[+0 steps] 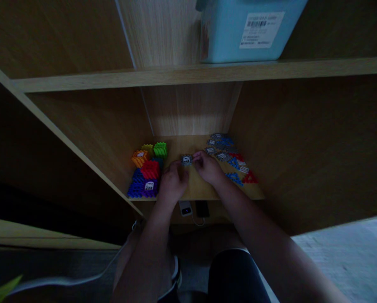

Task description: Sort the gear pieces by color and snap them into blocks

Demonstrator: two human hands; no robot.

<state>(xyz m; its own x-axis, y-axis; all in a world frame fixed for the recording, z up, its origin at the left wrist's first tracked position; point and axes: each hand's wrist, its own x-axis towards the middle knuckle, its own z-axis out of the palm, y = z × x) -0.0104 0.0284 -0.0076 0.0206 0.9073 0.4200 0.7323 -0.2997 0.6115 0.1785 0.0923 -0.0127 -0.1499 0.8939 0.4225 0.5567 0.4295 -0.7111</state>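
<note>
A small grey toothed building tile with a white window [186,159] is between my hands on the lower shelf. My right hand [207,167] has its thumb and fingertips pinched at the tile's right edge. On the other side, the curled fingers of my left hand [173,183] reach its left edge. Left of my hands stand cubes built from such tiles: an orange cube [140,158], a green cube [160,150], a red cube [151,169] and a purple cube [149,187]. Loose grey window tiles [221,156] and blue triangular tiles [234,179] lie to the right.
A light blue bin [229,38] with a label sits on the upper shelf [175,76], above my hands. Wooden side walls enclose the compartment. Below the lower shelf are a white device [185,208] with a cable and a dark flat object [202,208]. Red triangular tiles [250,177] lie at the right.
</note>
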